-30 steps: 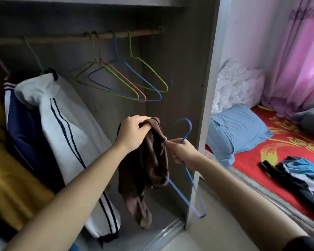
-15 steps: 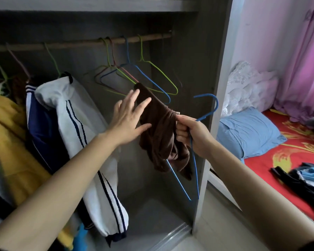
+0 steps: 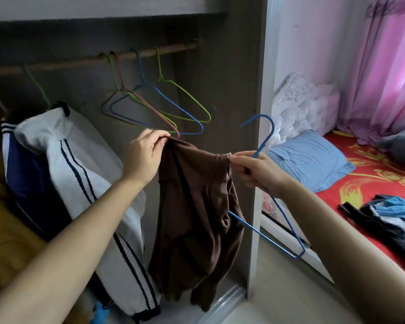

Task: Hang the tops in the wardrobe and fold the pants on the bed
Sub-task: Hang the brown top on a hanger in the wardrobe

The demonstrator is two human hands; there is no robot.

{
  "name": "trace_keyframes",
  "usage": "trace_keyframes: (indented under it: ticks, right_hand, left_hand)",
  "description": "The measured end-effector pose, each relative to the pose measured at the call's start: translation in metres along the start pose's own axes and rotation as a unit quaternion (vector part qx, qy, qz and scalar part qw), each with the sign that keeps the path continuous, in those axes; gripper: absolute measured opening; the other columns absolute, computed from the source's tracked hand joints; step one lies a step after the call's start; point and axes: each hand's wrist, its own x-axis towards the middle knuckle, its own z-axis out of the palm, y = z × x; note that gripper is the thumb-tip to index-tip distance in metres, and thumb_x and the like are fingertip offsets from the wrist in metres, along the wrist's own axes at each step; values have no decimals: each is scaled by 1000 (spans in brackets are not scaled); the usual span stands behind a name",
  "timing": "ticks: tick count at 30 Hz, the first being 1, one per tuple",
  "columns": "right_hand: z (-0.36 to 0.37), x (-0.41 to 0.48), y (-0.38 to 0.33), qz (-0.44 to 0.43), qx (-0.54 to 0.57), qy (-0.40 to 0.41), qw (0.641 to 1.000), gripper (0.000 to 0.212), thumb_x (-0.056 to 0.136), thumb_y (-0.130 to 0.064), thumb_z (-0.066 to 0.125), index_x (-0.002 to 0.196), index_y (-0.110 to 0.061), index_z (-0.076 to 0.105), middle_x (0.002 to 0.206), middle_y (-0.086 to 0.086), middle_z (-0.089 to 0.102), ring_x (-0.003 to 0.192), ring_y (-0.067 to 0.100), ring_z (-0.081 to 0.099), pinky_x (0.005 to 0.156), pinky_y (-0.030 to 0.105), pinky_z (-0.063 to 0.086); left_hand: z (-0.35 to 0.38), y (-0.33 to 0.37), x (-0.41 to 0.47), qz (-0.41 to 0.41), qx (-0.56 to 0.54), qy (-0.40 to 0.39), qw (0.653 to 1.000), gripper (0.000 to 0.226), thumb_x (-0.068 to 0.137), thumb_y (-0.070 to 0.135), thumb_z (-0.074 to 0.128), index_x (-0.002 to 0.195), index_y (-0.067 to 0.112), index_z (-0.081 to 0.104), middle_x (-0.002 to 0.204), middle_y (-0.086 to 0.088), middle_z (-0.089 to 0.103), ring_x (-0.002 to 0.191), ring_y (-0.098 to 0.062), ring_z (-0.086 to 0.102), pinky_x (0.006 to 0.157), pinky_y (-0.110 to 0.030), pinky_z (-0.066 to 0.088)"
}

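Holding a brown top spread out in front of the open wardrobe, below the rail and not on it. Pinching its upper left edge with the left hand, grip narrow and closed on the cloth, just under a cluster of empty wire hangers in green, pink and blue. Clutching the opposite edge with the right hand, grip curled round both the fabric and the neck of a blue wire hanger, hook pointing up beside the wardrobe's side panel, lower bar slanting out from under the cloth toward the floor. Draping loose and bunched beneath the hands, nearly down to the door track. Hung on the rail to the left: a white jacket with dark stripes, a navy garment and a yellow garment. Visible past the panel on the right: a bed with a red printed sheet, a blue pillow, a heap of dark and blue clothes and a pink curtain.
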Motion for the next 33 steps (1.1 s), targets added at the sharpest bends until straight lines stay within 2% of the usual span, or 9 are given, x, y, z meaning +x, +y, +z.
trace_keyframes:
  ticks: [5,8,10,13,17,22,27,30,33]
  right_hand:
    - [-9,7,-11,16,-284,-7,959,25,89,-41,71,81,-19,79,49,-2,46,43,13,40,40,25,36]
    - [-7,15,-16,41,-436,-114,892,16,89,-38,71,88,-26,81,81,14,72,77,36,64,72,46,56]
    - [-7,18,-14,4,-403,-111,908,15,90,-36,71,88,-26,81,75,6,72,69,27,63,65,36,54]
    - [-13,21,-6,-33,-216,-36,975,23,91,-42,70,89,-22,81,53,10,44,45,19,37,41,23,31]
    - [-10,23,12,0,-198,-97,975,22,92,-37,69,91,-18,80,48,4,38,41,15,32,40,21,28]
    - [1,33,11,-32,-123,-35,991,29,91,-42,70,92,-15,79,46,-3,38,41,13,31,40,20,27]
    - [14,31,15,-38,-86,-45,995,27,92,-39,69,91,-15,79,47,-3,37,43,12,30,41,20,27]
    - [21,28,13,-50,-108,-30,992,25,91,-40,70,89,-18,80,48,-4,45,43,10,38,44,18,32]
    - [32,30,13,-121,-186,80,972,24,84,-45,76,95,-24,74,69,-9,63,60,1,55,61,19,43]
  left_hand:
    - [16,-4,0,-198,-179,18,963,15,97,14,53,98,22,65,81,17,65,73,3,60,68,-8,42]
    - [20,-2,2,-217,-235,-9,948,22,97,13,53,91,31,65,77,17,66,69,6,58,66,-10,42]
    - [20,0,1,-200,-244,-42,948,25,97,12,54,89,34,65,77,15,66,69,4,56,66,-10,42]
    - [17,-2,4,-173,-234,-91,952,20,97,7,56,93,22,68,81,11,65,72,5,57,72,-9,43]
    - [6,2,15,-157,-215,-138,954,14,96,7,58,94,16,69,84,5,67,75,8,58,75,-7,43]
    - [6,12,6,-90,-78,-202,972,10,97,24,57,94,27,67,85,6,68,78,-3,59,69,-14,38]
    - [14,19,-10,10,80,-141,987,22,103,40,40,93,25,52,70,-3,67,73,-35,64,57,-33,33]
    - [14,21,-12,1,89,-110,990,40,102,46,33,71,23,42,56,-5,60,61,-39,61,52,-34,34]
    - [15,20,-8,-39,103,-40,993,57,101,51,34,51,24,25,49,-12,55,54,-41,57,49,-33,33]
